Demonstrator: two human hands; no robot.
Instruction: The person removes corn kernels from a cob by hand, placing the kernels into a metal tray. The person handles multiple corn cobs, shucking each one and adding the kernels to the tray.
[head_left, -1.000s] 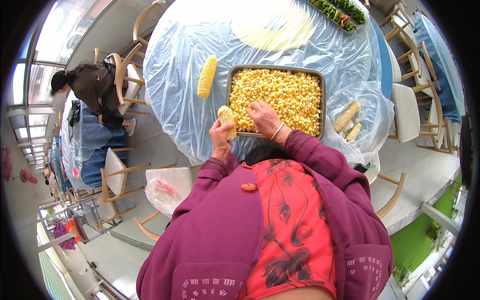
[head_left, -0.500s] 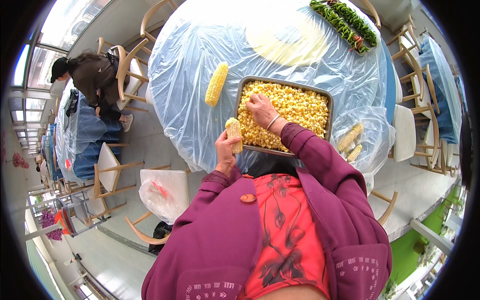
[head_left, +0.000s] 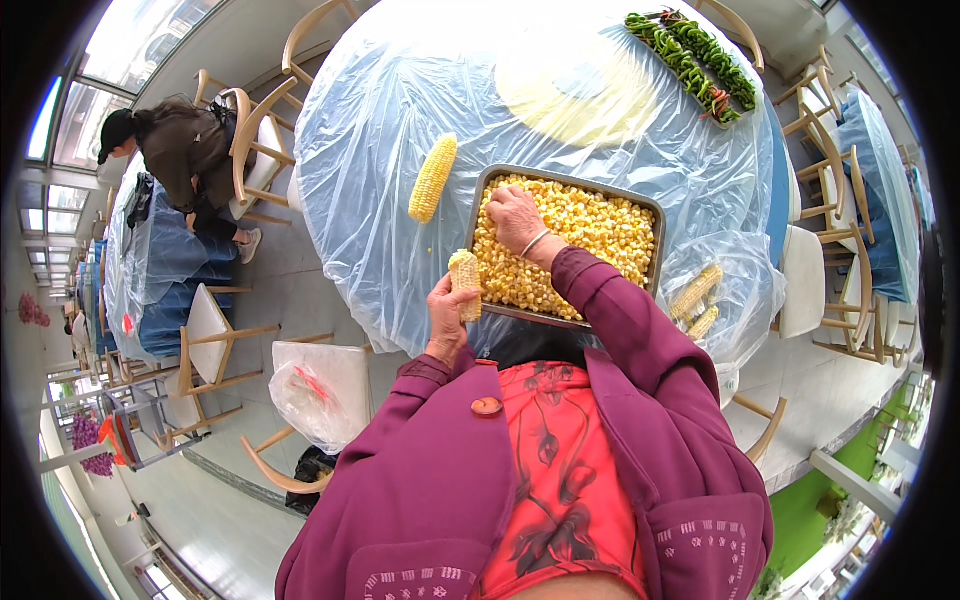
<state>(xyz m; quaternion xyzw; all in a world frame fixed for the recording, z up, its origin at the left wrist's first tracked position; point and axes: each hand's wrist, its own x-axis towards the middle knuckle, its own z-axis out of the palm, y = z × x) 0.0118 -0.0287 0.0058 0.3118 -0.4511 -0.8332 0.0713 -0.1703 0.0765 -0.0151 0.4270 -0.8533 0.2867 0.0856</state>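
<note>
My left hand [head_left: 447, 312] is closed round a partly stripped corn cob [head_left: 465, 285], held upright at the near left corner of a metal tray [head_left: 664, 232]. Loose yellow corn kernels [head_left: 600, 215] fill the tray. Over its left part is my right hand [head_left: 515, 218], fingers curled down at the kernels; what they pinch, if anything, is hidden. A whole ear of corn [head_left: 433, 178] lies on the table left of the tray. To the tray's right, stripped cobs [head_left: 695, 292] rest in a clear plastic bag [head_left: 748, 280].
Clear plastic sheeting covers the round blue table [head_left: 370, 110]. A tray of green and red chillies [head_left: 690, 65] stands at its far right. Wooden chairs surround the table; one [head_left: 345, 385] holds a plastic bag. Another person [head_left: 185, 150] bends by a table at left.
My right hand has shifted slightly left over the kernels. My left hand still holds the cob in nearly the same place. The whole view has shifted slightly.
</note>
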